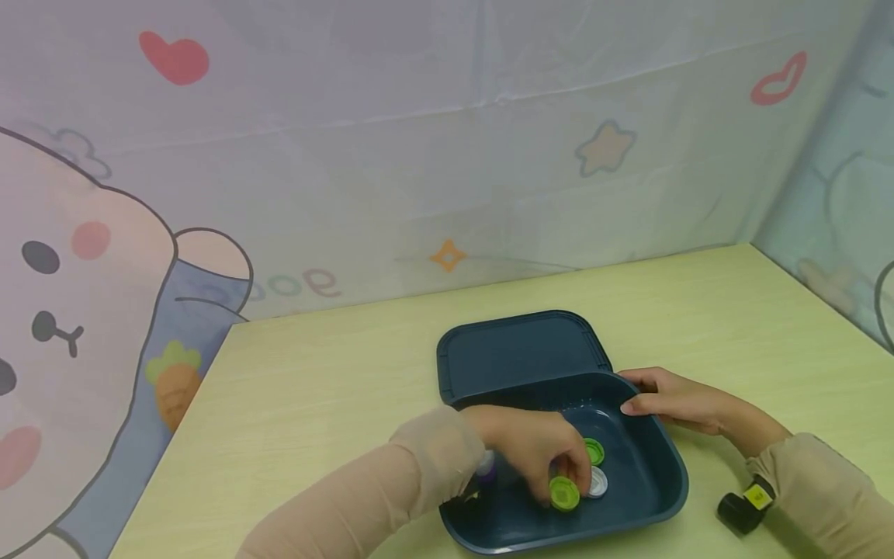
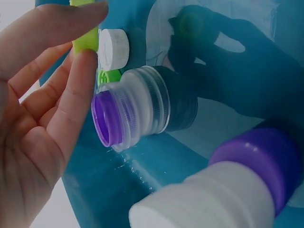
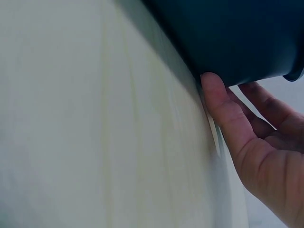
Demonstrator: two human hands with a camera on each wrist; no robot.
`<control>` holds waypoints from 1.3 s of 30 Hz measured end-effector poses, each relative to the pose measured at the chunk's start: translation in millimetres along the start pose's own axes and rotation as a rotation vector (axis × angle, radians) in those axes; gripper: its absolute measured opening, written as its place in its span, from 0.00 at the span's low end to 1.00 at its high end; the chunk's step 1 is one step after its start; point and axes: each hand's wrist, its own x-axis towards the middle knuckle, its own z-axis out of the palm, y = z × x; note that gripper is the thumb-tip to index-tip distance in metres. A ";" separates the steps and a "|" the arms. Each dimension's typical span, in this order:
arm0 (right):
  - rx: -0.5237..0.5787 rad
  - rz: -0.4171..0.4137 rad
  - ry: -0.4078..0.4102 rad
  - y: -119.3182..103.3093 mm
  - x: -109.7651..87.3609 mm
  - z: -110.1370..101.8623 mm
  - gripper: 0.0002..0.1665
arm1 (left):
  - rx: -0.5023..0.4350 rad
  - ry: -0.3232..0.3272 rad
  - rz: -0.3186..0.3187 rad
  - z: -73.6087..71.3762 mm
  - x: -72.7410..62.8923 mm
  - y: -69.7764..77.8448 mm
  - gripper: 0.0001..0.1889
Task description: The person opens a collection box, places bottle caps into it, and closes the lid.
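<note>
My left hand (image 1: 541,446) reaches into a dark blue plastic box (image 1: 639,470) and pinches a lime green bottle cap (image 1: 564,494) between thumb and fingers. Close by in the box lie a white cap (image 1: 597,483) and another green cap (image 1: 594,451). In the left wrist view, a clear plastic piece with a purple end (image 2: 142,102) stands near those caps, and a white bottle with a purple top (image 2: 204,199) is nearer the camera. With the thumb over the rim and fingers outside, my right hand (image 1: 680,400) grips the box's far right corner.
A dark blue lid (image 1: 524,357) lies behind the box. A black device with a yellow label (image 1: 747,505) sits by the right sleeve. The pale table (image 1: 314,404) meets a printed cloth backdrop (image 1: 391,186) at its back edge.
</note>
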 end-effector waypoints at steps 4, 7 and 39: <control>0.002 -0.003 -0.003 0.1 0.0 0.2 0.29 | 0.041 -0.015 -0.005 1.6 1.3 2.3 0.19; 0.001 0.002 0.001 0.4 0.0 0.1 0.29 | 0.053 -0.017 -0.014 1.6 1.2 4.2 0.18; -0.028 0.019 0.023 0.8 0.3 0.4 0.29 | 0.039 0.100 0.000 -16.7 -47.2 10.7 0.19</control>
